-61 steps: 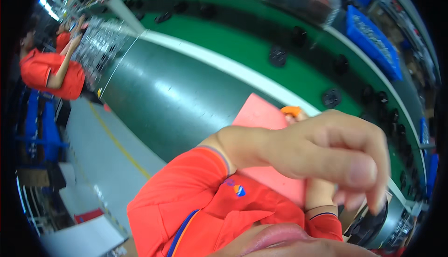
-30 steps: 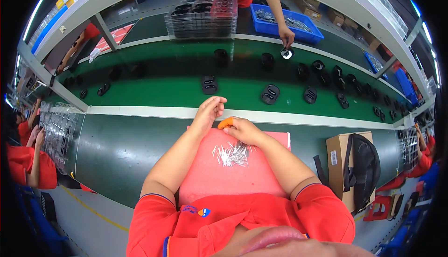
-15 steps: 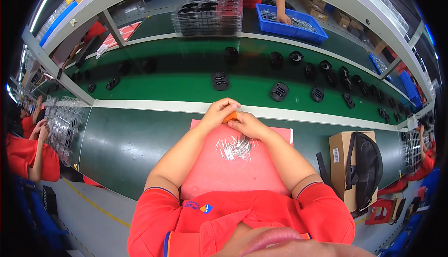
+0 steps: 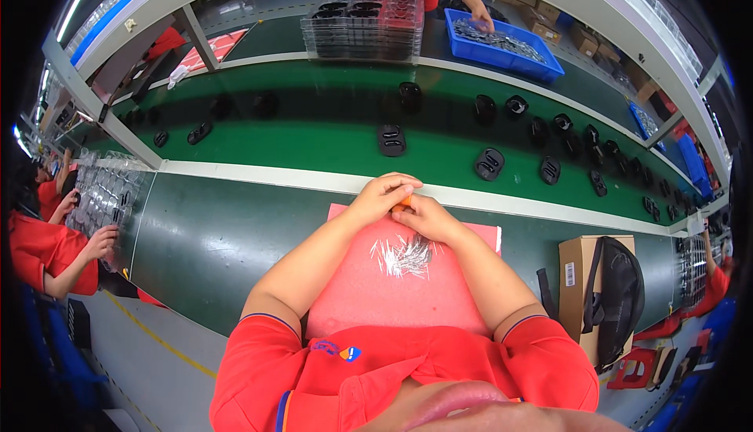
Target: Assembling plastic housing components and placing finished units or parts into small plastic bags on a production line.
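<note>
Both my hands meet at the far edge of a pink foam pad (image 4: 369,306). My left hand (image 4: 383,197) is closed, its fingers bent over toward the right. Against it sits my right hand (image 4: 430,219), also closed, with thumb and fingertips drawn together. Something small and orange (image 4: 402,204) shows between them; whether it is a finger cover or a held piece I cannot tell. Anything else in the fingers is hidden. Just nearer than my hands, a loose pile of thin silvery metal pins (image 4: 404,257) lies on the pad.
Beyond a white rail, a green belt (image 4: 314,142) carries several black moulded parts (image 4: 391,140). Clear plastic trays (image 4: 363,36) are stacked behind it, beside a blue bin (image 4: 510,56) and a co-worker's hand (image 4: 481,18). A cardboard box (image 4: 576,275) and black bag (image 4: 622,299) stand right.
My hands stay together, with slightly shifted fingers. The view has shifted a little, and the black belt parts appear farther right. The co-worker's hand at the blue bin has risen.
</note>
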`<state>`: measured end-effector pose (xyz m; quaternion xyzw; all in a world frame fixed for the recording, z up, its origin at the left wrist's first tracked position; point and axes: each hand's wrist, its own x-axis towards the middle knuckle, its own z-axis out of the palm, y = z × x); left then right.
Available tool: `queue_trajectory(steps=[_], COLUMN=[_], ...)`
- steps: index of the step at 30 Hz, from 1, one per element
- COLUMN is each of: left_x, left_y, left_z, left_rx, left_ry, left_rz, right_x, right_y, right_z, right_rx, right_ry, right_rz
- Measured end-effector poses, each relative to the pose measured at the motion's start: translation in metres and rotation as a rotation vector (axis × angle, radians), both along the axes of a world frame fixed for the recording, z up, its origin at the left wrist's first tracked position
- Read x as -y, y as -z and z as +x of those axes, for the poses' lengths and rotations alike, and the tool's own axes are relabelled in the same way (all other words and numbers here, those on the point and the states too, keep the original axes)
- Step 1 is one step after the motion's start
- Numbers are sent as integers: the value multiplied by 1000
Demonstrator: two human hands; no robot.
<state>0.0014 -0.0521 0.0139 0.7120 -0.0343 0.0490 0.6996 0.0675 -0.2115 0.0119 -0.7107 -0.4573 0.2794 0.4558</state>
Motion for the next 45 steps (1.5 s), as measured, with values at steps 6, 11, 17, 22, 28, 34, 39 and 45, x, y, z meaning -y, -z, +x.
queue_trajectory(steps=[6,11,17,22,28,34,39,45], left_x=[-8,-9,-13,-8,-20,-29,-30,-31], left_y=[-6,0,7,-5,0,10,5,-9], left_z=[0,3,3,-8,-9,-2,-8,-16], left_rx=[-112,-81,-8,284,47,170,40,165], left_ry=[75,-41,-5,-73,-16,-29,-1,16], left_rz=[-180,-340,-252,376,157,45,-61,232], right_x=[-5,-7,-11,-14,-21,-22,-28,-34], right_y=[1,-1,4,-5,-11,0,-8,-6], right_z=[3,8,11,3,-4,1,-5,-5], right_rx=[-120,-302,-192,9,126,11,71,115], right_ry=[88,177,198,134,44,67,102,100], right_rz=[77,114,15,31,-1,-15,-70,33])
